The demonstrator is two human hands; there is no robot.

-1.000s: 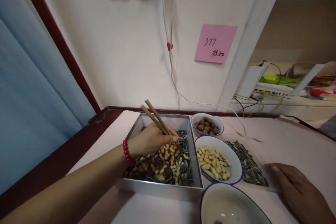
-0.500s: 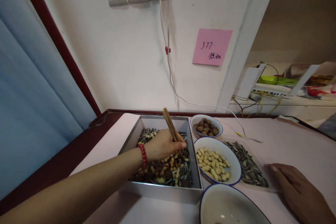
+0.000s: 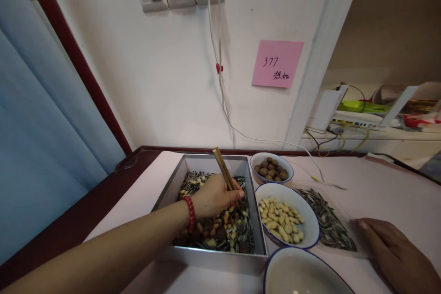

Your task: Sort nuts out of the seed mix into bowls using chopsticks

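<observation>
My left hand [image 3: 215, 196], with a red bead bracelet [image 3: 189, 212] on the wrist, is closed around wooden chopsticks [image 3: 223, 168]. It is over a grey box [image 3: 206, 257] of mixed sunflower seeds, peanuts and round brown nuts. The chopstick tips point down into the mix; whether they grip a piece cannot be made out. My right hand [image 3: 399, 252] lies at the right, fingers loosely stretched, beside a clear flat container or bag of striped sunflower seeds [image 3: 327, 220]. Its fingertips are at the container's right edge; some fingers are hidden.
Right of the box stand a bowl of brown nuts [image 3: 270, 169], a bowl of peanuts [image 3: 282, 220] and another white bowl [image 3: 303, 273], cut off below. A white cable [image 3: 275, 139] runs down the wall onto the pink-covered table [image 3: 386, 183]. A blue curtain [image 3: 51, 124] hangs left.
The view has shifted slightly, so the box and bowls sit a little lower. My left hand keeps hold of the chopsticks in the box; my right hand stays nearly in place.
</observation>
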